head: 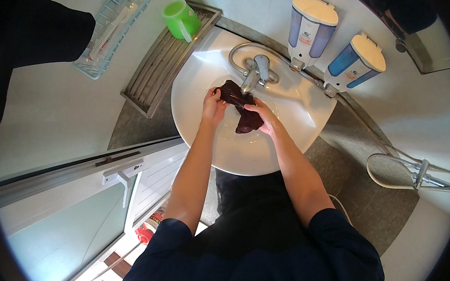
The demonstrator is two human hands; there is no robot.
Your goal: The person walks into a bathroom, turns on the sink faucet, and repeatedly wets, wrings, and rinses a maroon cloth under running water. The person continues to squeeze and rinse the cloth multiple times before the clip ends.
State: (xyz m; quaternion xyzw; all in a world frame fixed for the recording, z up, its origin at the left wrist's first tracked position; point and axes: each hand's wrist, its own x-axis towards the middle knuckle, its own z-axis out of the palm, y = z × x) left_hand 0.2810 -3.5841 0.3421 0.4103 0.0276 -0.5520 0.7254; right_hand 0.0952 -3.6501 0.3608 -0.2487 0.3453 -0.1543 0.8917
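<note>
A dark maroon wet cloth (249, 120) is stretched between my hands over the white washbasin (194, 126). My left hand (214, 105) grips its upper left end. My right hand (264, 114) holds it further right, with the thumb on top and part of the cloth hanging down beside the fingers. The spout of the chrome mixer tap (254, 74) reaches to the cloth's upper edge. Some water lies in the bowl beneath. Whether water is running from the spout is hard to tell.
Left of the basin, a green plastic mug (181, 19) stands on a slatted metal rack (164, 58). A light-blue wire basket (104, 63) holds toothbrushes. Two soap dispensers (313, 29) hang behind the tap. A door handle (123, 178) is at lower left, a shower hose (378, 182) at right.
</note>
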